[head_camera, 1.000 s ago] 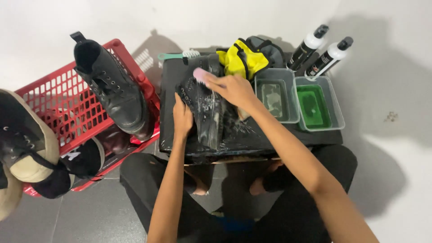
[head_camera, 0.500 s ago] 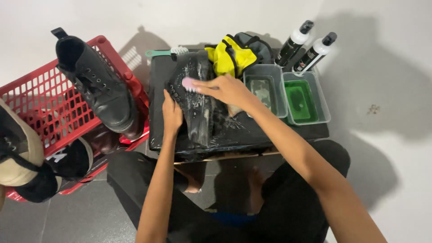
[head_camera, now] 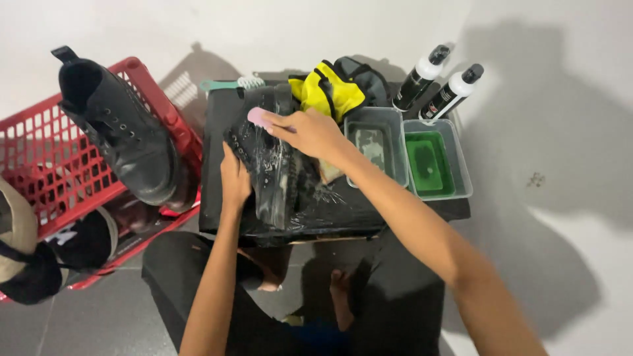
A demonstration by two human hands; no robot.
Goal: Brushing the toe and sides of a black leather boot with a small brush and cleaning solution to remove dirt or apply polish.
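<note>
A red basket (head_camera: pixel 46 165) at the left carries a black boot (head_camera: pixel 125 138); right of it, a black-wrapped bench (head_camera: pixel 395 211) supports a wet black shoe (head_camera: pixel 270 165) at its centre. Two plastic tubs (head_camera: pixel 438 158) occupy the bench's right side. The left hand (head_camera: pixel 234 178) grips the shoe's left side, and the right hand (head_camera: pixel 310 132) is closed around a pink brush (head_camera: pixel 257 117) resting on the shoe's far end.

Both arms are bare from the elbow down, with no sleeves, watch or rings showing. The left hand (head_camera: pixel 235 177) and right hand (head_camera: pixel 310 134) wear no gloves. Black trousers cover the legs, and the feet below are bare.
</note>
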